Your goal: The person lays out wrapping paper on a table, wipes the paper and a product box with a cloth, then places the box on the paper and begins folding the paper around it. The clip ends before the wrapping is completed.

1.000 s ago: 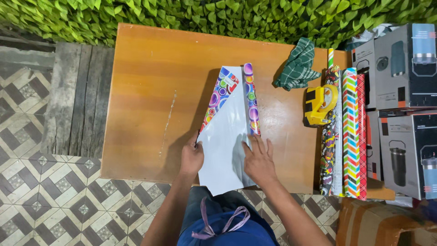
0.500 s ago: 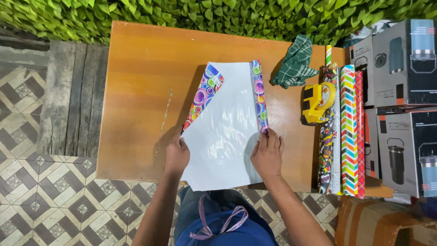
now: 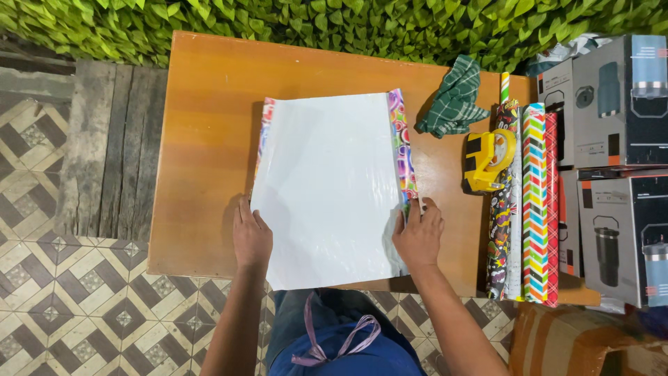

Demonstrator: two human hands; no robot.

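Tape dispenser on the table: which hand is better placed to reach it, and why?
Probably the right hand: it rests on the sheet's right edge, nearer the yellow tape dispenser; the left hand lies across the sheet.

- A sheet of wrapping paper [image 3: 327,188] lies white side up on the wooden counter [image 3: 202,139], its colourful edges curling at both sides.
- The left hand [image 3: 250,237] presses the sheet's left edge.
- The right hand [image 3: 419,233] presses its right edge.
- Wrapping paper rolls [image 3: 532,202] and a yellow tape dispenser [image 3: 489,160] lie to the right.
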